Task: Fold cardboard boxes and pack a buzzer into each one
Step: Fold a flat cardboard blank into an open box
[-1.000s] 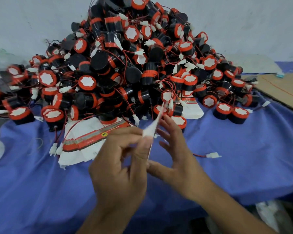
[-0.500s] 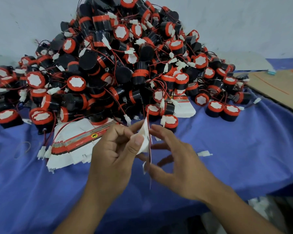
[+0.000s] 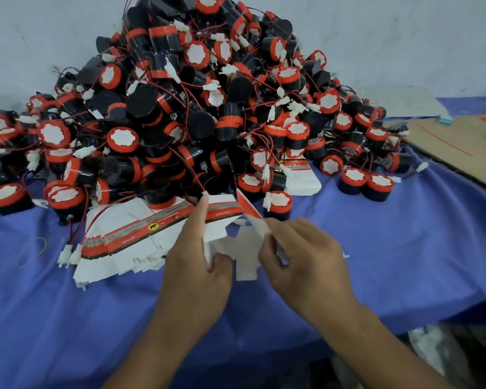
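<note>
1. Centrally, above the near part of the table (image 3: 68,318), a partly opened cardboard box (image 3: 243,248) is held between both hands. It is white, with a red printed band across its upper part.
2. The left hand (image 3: 197,270) pinches the box's left panel. The thumb presses the white card from the front, the index finger lies straight up along the edge, and the other fingers are curled below.
3. The right hand (image 3: 309,265) grips the box's right side, its fingers (image 3: 272,245) curled round the panel's edge.
4. Behind the hands, a pile of buzzers (image 3: 208,108) is heaped against a pale wall (image 3: 404,37). The buzzers are black cylinders with red rims and white faces, tangled in thin red wires and white plugs.
5. A stack of flat box blanks (image 3: 129,237) lies just left of the hands, with its far end under the pile. The left index fingertip is close to the stack's red band.
6. A smaller stack of blanks (image 3: 303,179) lies partly under the pile's right side.
7. A pair of buzzers (image 3: 351,181) stands upright, side by side, at the pile's right edge.
8. A blue cloth (image 3: 404,262) covers the table. A brown cardboard sheet (image 3: 460,141) lies at the far right, and a thin loop (image 3: 33,252), possibly a rubber band, lies on the cloth at the left.
</note>
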`<state>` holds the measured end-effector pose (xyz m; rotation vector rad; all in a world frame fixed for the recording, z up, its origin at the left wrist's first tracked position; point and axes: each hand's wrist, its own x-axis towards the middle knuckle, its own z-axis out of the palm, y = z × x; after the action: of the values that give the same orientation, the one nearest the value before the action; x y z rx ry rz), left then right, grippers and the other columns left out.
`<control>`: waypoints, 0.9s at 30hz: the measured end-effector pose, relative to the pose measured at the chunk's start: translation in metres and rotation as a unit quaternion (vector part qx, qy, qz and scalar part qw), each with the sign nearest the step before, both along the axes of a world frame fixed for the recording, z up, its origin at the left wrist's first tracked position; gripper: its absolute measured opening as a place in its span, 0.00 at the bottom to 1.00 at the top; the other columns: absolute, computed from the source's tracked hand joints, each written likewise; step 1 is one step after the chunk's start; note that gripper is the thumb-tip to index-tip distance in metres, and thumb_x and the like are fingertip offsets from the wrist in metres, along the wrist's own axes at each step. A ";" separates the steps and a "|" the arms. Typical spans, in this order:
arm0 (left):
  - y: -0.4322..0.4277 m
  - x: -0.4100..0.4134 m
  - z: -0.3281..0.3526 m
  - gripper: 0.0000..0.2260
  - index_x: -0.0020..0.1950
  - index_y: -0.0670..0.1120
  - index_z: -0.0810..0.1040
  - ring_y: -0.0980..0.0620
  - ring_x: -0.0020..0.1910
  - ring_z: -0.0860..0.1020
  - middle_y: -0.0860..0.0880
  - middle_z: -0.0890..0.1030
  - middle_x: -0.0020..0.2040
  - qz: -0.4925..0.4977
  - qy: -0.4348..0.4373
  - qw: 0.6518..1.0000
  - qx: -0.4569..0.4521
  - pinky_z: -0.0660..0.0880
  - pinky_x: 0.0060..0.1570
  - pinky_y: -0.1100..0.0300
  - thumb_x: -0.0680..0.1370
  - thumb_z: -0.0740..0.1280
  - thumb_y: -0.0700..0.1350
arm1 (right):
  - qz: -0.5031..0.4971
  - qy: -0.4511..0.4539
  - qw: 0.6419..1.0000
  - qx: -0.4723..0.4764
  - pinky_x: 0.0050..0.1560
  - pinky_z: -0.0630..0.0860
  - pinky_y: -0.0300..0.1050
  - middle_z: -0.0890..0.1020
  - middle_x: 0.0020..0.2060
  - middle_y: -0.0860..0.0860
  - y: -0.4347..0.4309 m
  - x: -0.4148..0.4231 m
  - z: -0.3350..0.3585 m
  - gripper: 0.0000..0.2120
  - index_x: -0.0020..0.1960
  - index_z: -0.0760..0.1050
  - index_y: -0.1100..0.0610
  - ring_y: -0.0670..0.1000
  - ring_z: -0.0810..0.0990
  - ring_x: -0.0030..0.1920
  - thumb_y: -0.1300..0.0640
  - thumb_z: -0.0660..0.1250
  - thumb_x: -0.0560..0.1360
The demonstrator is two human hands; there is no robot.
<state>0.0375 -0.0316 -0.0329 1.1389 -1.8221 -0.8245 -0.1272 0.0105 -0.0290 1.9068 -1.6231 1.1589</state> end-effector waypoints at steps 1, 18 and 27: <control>0.002 -0.002 0.001 0.36 0.78 0.62 0.56 0.67 0.68 0.67 0.64 0.69 0.72 -0.010 -0.021 1.000 -0.010 0.68 0.62 0.73 0.77 0.66 0.37 | -0.018 -0.005 1.000 -0.015 0.26 0.65 0.45 0.66 0.30 0.45 0.000 0.000 0.002 0.08 0.37 0.72 0.57 0.48 0.64 0.31 0.64 0.68 0.73; -0.009 0.013 -0.002 0.33 0.66 0.62 0.67 0.59 0.70 0.70 0.62 0.73 0.68 -0.250 0.081 0.950 0.171 0.71 0.68 0.52 0.66 0.74 0.69 | 0.186 -0.164 0.965 0.081 0.53 0.76 0.35 0.84 0.48 0.49 0.008 -0.028 0.017 0.11 0.52 0.84 0.62 0.47 0.81 0.51 0.61 0.63 0.80; -0.005 -0.002 -0.010 0.31 0.70 0.68 0.67 0.58 0.57 0.80 0.57 0.80 0.59 -0.196 0.146 0.958 0.148 0.75 0.50 0.69 0.69 0.74 0.55 | 0.139 -0.413 0.895 0.096 0.66 0.70 0.32 0.73 0.66 0.34 0.010 -0.001 0.002 0.30 0.69 0.65 0.39 0.40 0.71 0.70 0.48 0.75 0.72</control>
<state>0.0353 -0.0370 -0.0425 0.7809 -1.7308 -1.4571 -0.1284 0.0202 -0.0271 1.9235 -1.9407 2.2268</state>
